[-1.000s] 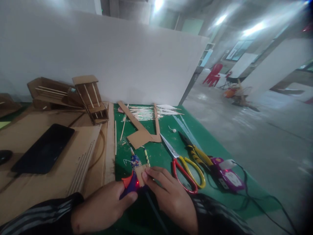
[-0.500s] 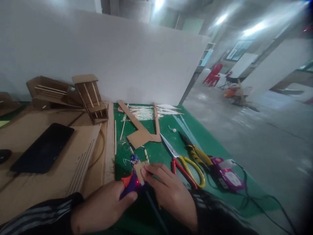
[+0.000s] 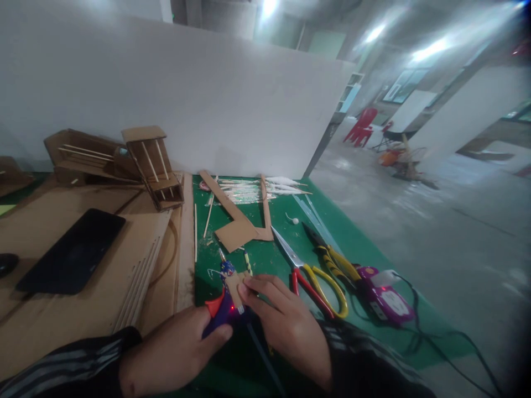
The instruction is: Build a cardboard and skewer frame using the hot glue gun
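My left hand (image 3: pixel 188 345) is closed round the handle of a purple glue gun (image 3: pixel 219 318) with an orange trigger and a small red light. Its metal nozzle points away from me, and a thin strand hangs beside it. Between the fingertips of my right hand (image 3: pixel 286 326) is a small cardboard piece (image 3: pixel 235 292), held over the gun's body. I cannot tell whether the two touch. Scissors (image 3: pixel 309 276) with red and yellow handles lie just right of my right hand. Beyond the nozzle lie flat cardboard pieces (image 3: pixel 236 235).
Pliers (image 3: pixel 336 260) and a purple power strip (image 3: pixel 385 296) with a cable lie at the right of the green mat. A black tablet (image 3: pixel 74 251), wooden sticks (image 3: pixel 136 287) and cardboard frames (image 3: pixel 153 166) stand or lie to the left. A white panel (image 3: pixel 207 99) rises behind.
Almost nothing differs. The right hand and the cardboard piece have shifted very slightly to the left; both grips are the same.
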Available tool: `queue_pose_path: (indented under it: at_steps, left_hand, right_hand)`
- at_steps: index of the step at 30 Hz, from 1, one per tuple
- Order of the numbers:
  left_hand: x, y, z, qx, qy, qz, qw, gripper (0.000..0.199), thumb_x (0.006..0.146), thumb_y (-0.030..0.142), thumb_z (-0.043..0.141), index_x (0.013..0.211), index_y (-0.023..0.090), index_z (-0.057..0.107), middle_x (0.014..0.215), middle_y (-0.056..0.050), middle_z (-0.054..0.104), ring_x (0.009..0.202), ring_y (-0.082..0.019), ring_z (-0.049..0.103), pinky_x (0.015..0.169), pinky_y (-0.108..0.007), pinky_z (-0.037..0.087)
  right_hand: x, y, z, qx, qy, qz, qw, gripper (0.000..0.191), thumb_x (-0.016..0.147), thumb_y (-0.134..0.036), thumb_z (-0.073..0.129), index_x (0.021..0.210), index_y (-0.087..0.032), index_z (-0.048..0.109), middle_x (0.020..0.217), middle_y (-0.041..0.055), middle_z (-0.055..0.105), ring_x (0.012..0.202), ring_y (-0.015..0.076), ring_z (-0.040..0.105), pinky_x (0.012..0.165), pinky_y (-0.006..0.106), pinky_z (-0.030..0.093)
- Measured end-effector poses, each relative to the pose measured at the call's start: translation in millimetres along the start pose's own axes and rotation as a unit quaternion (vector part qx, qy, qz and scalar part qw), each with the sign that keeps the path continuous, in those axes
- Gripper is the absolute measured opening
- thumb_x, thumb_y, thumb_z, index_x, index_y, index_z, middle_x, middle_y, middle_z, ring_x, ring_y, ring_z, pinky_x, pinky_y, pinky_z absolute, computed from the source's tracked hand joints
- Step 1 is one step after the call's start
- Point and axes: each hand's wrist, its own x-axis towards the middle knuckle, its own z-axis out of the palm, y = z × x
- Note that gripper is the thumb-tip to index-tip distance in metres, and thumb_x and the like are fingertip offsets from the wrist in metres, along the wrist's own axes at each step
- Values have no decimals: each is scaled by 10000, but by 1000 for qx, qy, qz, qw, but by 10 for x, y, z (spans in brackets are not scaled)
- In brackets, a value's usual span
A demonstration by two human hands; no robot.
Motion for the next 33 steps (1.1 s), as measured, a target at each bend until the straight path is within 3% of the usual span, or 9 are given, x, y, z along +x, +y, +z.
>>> queue_pose_path:
  at_steps: [5, 11, 19, 33]
  left_hand:
    - [-4, -34, 23, 10, 13, -9, 1000, 458, 984, 567, 360, 979, 200, 634, 640, 10, 592, 783, -213, 611, 769, -286, 467]
    - [-5, -19, 22, 4, 8, -1, 1000, 465, 988, 580, 350, 903, 202, 609, 643, 17, 580, 736, -191, 592, 801, -281, 461]
    - [-21, -12, 8, 10, 0, -16, 1000, 442, 991, 569, 357, 949, 208, 609, 666, 23, 590, 617, -162, 548, 642, -246, 431]
    - [-9, -21, 17, 15, -3, -20, 1000, 460, 991, 573, 340, 964, 198, 604, 659, 19, 587, 584, -153, 531, 556, -236, 399]
  right_hand:
    - [-2, 12, 21, 6, 11, -3, 1000, 307, 968, -42, 438, 1151, -122, 672, 1084, 135, 702, 1045, 231, 646, 890, 371, 611]
    - [11, -5, 31, 7, 30, 1, 1000, 308, 969, -38, 431, 1148, -117, 669, 1063, 134, 708, 1028, 225, 641, 872, 363, 620]
    - [34, 11, 16, 5, 8, 2, 1000, 341, 931, -6, 447, 1161, -122, 669, 1085, 131, 706, 1045, 232, 645, 890, 373, 614]
    - [75, 20, 30, 18, 17, -5, 1000, 322, 947, -22, 432, 1154, -112, 662, 1075, 138, 707, 1032, 232, 643, 883, 375, 614]
